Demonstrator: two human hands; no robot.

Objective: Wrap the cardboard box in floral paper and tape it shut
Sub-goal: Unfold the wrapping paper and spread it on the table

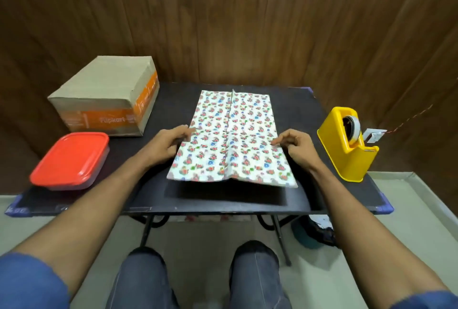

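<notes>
A: What is hard to see?

B: The black table [309,110] hides most of its thin legs. A dark thing on the floor by the right leg is too blurry to name.

A: Where is the cardboard box [106,95]?

B: At the far left corner of the table, closed, hanging a bit past the edge. It is not wrapped.

A: And the floral paper [230,140]?

B: Flat in the middle, with a fold line down it. Its near end lifts off the table.

A: What is in the tub with the red lid [70,158]?

B: I cannot tell. It sits near the left edge.

A: The hands?

B: The left hand [168,144] pinches the paper's left edge. The right hand [295,146] pinches its right edge.

A: And the yellow tape dispenser [347,145]?

B: At the right edge, with a tape roll inside.
</notes>
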